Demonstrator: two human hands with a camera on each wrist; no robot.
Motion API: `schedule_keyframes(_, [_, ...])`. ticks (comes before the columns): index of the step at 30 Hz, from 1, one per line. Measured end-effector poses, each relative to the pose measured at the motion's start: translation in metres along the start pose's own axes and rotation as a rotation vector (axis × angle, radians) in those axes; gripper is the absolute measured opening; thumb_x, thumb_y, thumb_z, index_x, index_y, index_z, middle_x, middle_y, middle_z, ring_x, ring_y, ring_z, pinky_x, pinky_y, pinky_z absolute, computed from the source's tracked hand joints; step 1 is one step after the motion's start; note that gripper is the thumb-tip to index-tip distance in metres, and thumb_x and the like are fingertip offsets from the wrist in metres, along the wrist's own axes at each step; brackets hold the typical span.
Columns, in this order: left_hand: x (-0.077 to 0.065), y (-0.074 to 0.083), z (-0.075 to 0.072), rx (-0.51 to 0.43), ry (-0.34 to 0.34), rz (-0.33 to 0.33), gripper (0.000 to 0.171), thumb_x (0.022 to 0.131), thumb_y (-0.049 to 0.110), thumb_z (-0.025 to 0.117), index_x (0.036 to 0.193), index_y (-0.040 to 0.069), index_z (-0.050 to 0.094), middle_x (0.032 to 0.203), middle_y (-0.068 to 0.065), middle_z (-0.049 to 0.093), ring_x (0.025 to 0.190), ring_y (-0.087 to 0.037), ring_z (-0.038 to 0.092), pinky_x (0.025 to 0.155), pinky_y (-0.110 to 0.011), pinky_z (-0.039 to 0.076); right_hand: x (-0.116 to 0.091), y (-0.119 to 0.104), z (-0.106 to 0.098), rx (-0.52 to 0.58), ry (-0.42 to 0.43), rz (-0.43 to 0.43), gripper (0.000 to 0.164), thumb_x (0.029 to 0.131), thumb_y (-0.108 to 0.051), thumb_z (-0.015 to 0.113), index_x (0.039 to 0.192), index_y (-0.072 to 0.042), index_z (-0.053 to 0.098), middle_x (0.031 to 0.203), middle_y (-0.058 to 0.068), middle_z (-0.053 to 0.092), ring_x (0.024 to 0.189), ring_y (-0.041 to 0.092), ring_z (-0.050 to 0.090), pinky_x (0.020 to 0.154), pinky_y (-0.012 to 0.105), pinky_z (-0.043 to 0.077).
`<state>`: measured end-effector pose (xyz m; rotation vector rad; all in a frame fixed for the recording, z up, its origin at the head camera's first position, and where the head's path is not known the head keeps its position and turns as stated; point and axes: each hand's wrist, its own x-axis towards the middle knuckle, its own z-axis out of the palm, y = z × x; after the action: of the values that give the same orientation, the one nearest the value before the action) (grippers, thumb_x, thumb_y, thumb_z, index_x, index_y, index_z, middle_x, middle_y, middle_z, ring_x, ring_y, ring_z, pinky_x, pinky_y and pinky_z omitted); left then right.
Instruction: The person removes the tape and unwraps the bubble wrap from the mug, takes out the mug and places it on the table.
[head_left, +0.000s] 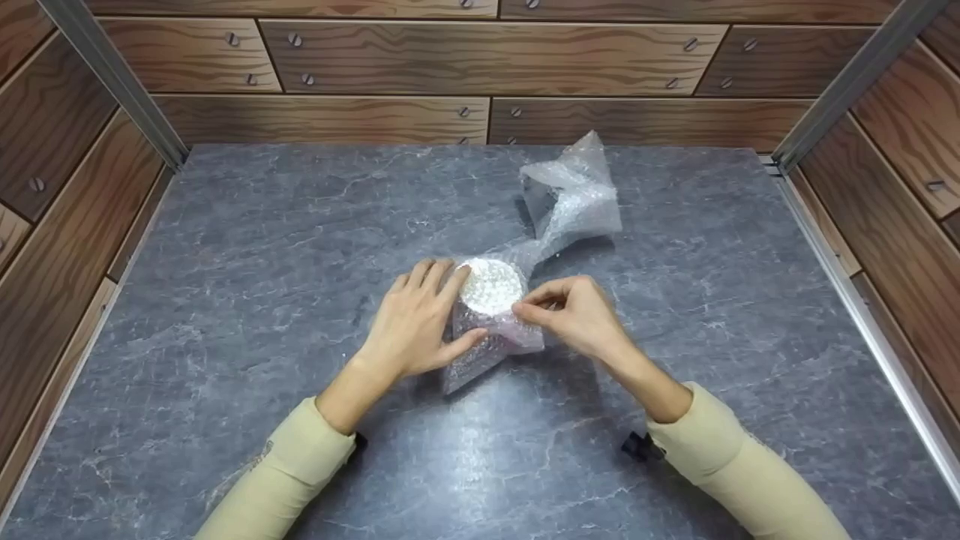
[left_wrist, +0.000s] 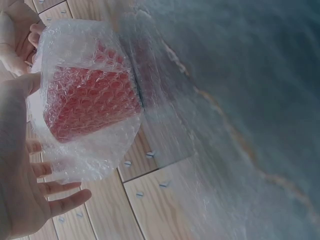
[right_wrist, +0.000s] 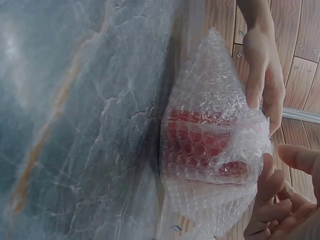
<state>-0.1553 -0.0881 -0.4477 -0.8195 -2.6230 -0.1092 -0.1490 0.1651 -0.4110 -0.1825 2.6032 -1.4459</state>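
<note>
A reddish object, its kind blurred by bubble wrap, stands at the middle of the table. From above, its round white top shows through the wrap. My left hand rests against the left side of the bundle, fingers spread and thumb stretched along the near side. On the other side, my right hand pinches the wrap at the edge of the top between thumb and forefinger; its other fingers are curled. A wrap flap juts toward me, beneath the left thumb.
A long loose tail of bubble wrap runs from the bundle to the back right, crumpled and raised. The grey marbled table is bounded by wood-patterned walls and metal posts at the back corners.
</note>
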Motion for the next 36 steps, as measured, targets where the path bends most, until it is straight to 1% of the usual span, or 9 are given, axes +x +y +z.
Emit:
schedule_keyframes(7, [0.000,0.002,-0.001,0.008,0.003,-0.001,0.085,0.094,0.077,0.055,0.148,0.011,0.052,0.143,-0.015,0.060,0.128,-0.034,0.061,0.096,-0.048,0.061,0.004,0.001,0.003,0.033,-0.026,-0.004,0.015,0.088,-0.016,0.084,0.096,-0.003,0.081,0.088,0.009,0.080,0.068,0.010,0.062,0.059,0.017,0.052])
schedule_keyframes(12, [0.001,0.003,-0.002,0.016,-0.014,-0.002,0.085,0.095,0.077,0.053,0.148,0.011,0.052,0.144,-0.016,0.060,0.128,-0.035,0.061,0.097,-0.048,0.061,0.006,-0.003,0.005,0.037,-0.041,-0.012,0.015,0.087,-0.016,0.085,0.093,-0.003,0.082,0.080,0.000,0.077,0.067,0.009,0.061,0.059,0.017,0.050])
schedule_keyframes(15, [0.002,0.003,-0.003,0.015,-0.023,-0.004,0.085,0.095,0.077,0.052,0.149,0.011,0.051,0.144,-0.016,0.059,0.129,-0.035,0.061,0.098,-0.048,0.061,0.007,-0.005,0.006,0.032,-0.040,-0.005,0.015,0.086,-0.018,0.086,0.092,-0.004,0.082,0.077,-0.002,0.075,0.066,0.009,0.060,0.059,0.018,0.049])
schedule_keyframes(20, [0.002,0.003,-0.004,0.011,-0.035,-0.011,0.084,0.095,0.076,0.053,0.149,0.011,0.051,0.144,-0.016,0.060,0.130,-0.035,0.060,0.099,-0.049,0.060,0.008,-0.006,0.008,-0.003,-0.038,0.009,0.015,0.085,-0.020,0.087,0.089,-0.006,0.081,0.077,0.000,0.075,0.066,0.010,0.060,0.056,0.017,0.048])
schedule_keyframes(25, [0.003,0.004,-0.005,0.020,-0.035,-0.014,0.083,0.095,0.075,0.053,0.149,0.011,0.052,0.144,-0.016,0.060,0.130,-0.034,0.060,0.099,-0.048,0.060,0.007,-0.006,0.010,-0.030,-0.015,-0.011,0.011,0.085,-0.016,0.087,0.088,-0.007,0.081,0.080,0.004,0.077,0.067,0.011,0.059,0.058,0.018,0.048])
schedule_keyframes(36, [0.002,0.004,-0.005,0.016,-0.036,-0.015,0.083,0.095,0.075,0.054,0.149,0.012,0.051,0.145,-0.017,0.060,0.130,-0.035,0.060,0.101,-0.049,0.060,0.004,-0.006,0.014,0.027,0.015,-0.084,0.007,0.086,-0.010,0.085,0.089,-0.004,0.082,0.086,0.010,0.080,0.069,0.014,0.060,0.060,0.017,0.048])
